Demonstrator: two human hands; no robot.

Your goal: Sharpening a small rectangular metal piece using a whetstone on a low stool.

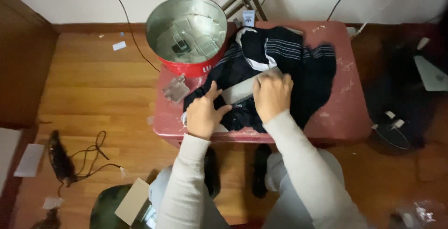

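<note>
**Both hands down on a dark striped garment, red table**

Starting at the fingers: the right hand point(272, 94) has its fingers curled together and bunched down onto a pale grey flat piece point(242, 90) that sits on top of the dark garment point(284, 68). Looks like they're pinching the edge of that pale piece, but the knuckles hide the tips, so I can't tell for sure how tight the grip is. The left hand point(204, 112) is flatter, fingers spread a bit apart, thumb pointing toward the right hand, pressing on the near-left part of the garment without clamping anything.

The garment itself is black or navy with thin white stripes and a white collar-ish trim, and it's spread crumpled over the middle of the red table point(347, 112), a bit of it hanging toward the table's near edge. Table's paint is scuffed and chipped.

At the table's far left corner there's a round metal tin point(189, 28), red outside, silver inside, with some small clear packets in the bottom. Just in front of the tin, still on the table, a little pile of clear plastic bits point(176, 89).

Off the table's left side, on the wooden floor point(98, 84), lies a tangled black cable point(91, 156). Under the near edge of the table you can see the person's knees in grey trousers, cream sleeves going up to both hands. To the right of the table, a dark heap of stuff I can't make out.
</note>
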